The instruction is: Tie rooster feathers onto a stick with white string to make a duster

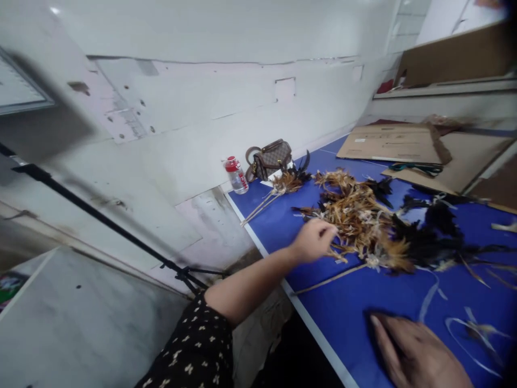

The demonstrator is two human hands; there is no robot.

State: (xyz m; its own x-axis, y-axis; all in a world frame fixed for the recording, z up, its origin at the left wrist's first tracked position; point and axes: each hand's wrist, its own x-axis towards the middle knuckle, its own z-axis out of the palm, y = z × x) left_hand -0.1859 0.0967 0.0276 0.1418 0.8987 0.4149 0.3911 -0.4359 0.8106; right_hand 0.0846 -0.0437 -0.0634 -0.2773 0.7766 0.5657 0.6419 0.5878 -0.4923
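My left hand (313,238) reaches out from a black dotted sleeve to the near edge of a heap of brown and tan feathers (359,215) on the blue table (355,307). Its fingers are pinched together on some of those feathers. My right hand (416,353) lies flat on the table at the bottom right, fingers stretched out, holding nothing. Black feathers (438,229) are mixed into the right side of the heap. A thin stick (327,280) lies just in front of the pile.
A bound feather bundle on sticks (278,188), a red-capped water bottle (236,174) and a brown handbag (271,158) sit at the table's far corner by the wall. Cardboard sheets (391,143) lie at the back right. White strips (464,328) lie near my right hand. A black stand leg (100,218) crosses at left.
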